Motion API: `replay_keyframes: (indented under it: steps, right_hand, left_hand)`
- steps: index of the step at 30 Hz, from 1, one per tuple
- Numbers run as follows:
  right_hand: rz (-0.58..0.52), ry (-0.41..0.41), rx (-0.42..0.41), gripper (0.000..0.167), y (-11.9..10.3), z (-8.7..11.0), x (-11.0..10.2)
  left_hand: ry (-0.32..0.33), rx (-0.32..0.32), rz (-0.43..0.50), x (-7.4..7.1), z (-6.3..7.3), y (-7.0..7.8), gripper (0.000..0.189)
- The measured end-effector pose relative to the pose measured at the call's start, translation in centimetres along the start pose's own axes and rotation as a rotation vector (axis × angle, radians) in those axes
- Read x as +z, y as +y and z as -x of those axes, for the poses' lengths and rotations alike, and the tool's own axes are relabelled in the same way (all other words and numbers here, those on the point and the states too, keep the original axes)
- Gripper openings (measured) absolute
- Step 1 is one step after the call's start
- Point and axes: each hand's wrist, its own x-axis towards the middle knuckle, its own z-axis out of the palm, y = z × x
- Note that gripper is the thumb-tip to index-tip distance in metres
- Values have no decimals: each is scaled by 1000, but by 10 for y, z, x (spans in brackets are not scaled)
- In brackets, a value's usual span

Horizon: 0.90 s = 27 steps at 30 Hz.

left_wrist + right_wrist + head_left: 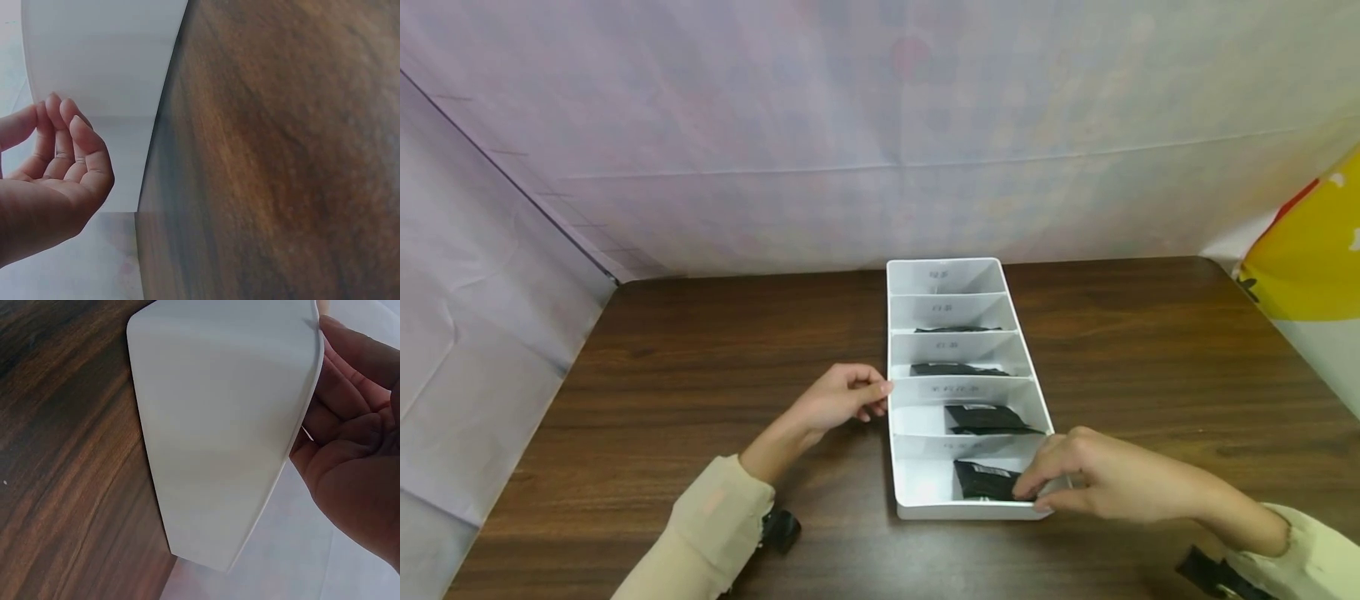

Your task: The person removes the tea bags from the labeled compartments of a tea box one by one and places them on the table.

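Head view: white tray [977, 512] on dark wood table [700, 333], five compartments running away from the person; printed labels on the dividers too small to read. Black packets [988, 418] visible in the four nearer compartments. Left hand [842, 398] at the tray's left rim, beside the second compartment from the near end. Right hand [1097, 475] at the near right corner, index finger touching the near packet [981, 481], thumb outside the near wall. Pale cloth [887, 125] behind. Left wrist view: thumb and bent fingers close together, pinching the rim; side wall beyond. Right wrist view: thumb at the rim, fingers partly hidden behind the wall; cannot tell whether they clamp tray or packet.
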Motion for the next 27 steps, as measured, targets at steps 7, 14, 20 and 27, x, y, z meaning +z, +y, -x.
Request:
replay_keyframes:
  steps: [7, 14, 20, 27]
  right_hand:
    - [-99, 10, 7, 24, 2, 1, 1]
    - [-147, 28, -3, 28, 3, 3, 2]
    - [-185, 55, -1, 27, 3, 3, 3]
    - [-205, 85, -13, 26, 2, 1, -1]
  left_hand:
    - [5, -1, -8, 0, 0, 0, 21]
    - [13, -3, -16, 2, 0, 0, 21]
    - [17, 0, -20, 2, 1, 1, 21]
    - [17, 2, -20, 2, 1, 2, 21]
